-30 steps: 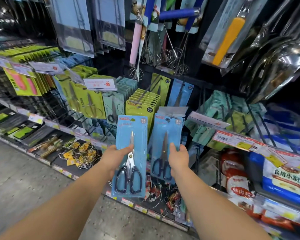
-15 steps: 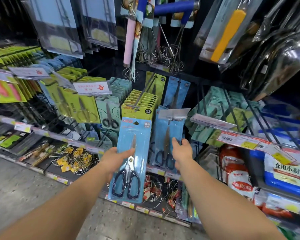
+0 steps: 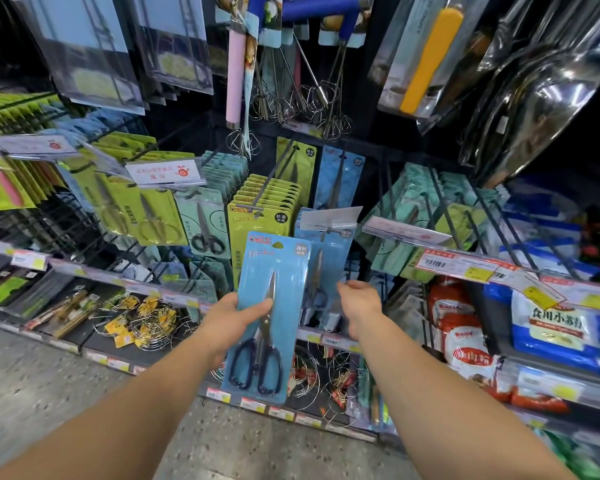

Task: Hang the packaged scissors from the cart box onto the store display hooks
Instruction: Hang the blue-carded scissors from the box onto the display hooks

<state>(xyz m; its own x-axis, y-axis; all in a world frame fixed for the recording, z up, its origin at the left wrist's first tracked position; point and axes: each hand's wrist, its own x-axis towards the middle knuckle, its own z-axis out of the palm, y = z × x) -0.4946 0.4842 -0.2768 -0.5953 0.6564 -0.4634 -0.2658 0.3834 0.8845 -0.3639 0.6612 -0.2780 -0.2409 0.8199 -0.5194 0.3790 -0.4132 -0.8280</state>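
1. Head view, looking down both forearms at a wall of hanging kitchen goods.
2. Left hand [image 3: 231,318] wrapped round the left edge of a blue scissors pack [image 3: 267,317], thumb across the front over the blades, other fingers hidden behind the card.
3. Pack held upright with a slight tilt, in front of the display and not on any hook; dark handles at the bottom, hang hole at the top edge free.
4. Right hand [image 3: 359,306] just right of that pack, fingers loosely curled and relaxed, holding nothing that can be seen; fingertips turned away from the camera, so contact with anything behind is unclear.
5. Second blue scissors pack [image 3: 329,258] hanging on a display hook [image 3: 333,231] just behind and right of the held one; lower half covered by the held pack and the right hand, top half partly under a clear price tag holder [image 3: 329,218].
6. Yellow-green scissors packs [image 3: 257,216] stacked on the hook to the left, only the front card readable, the rest showing as edges.
7. Whisks [image 3: 312,98] above, heavily overlapped and hard to count; top of each handle cut off by the frame edge.
8. Shiny steel utensils [image 3: 534,109] upper right, glare hiding their shapes.
9. Bagged goods [image 3: 561,330] on the lower right shelf, partly cut off at the frame edge.
10. Wire items [image 3: 146,320] on the low shelf left, tangled, too small to make out.
11. Cart box out of view.
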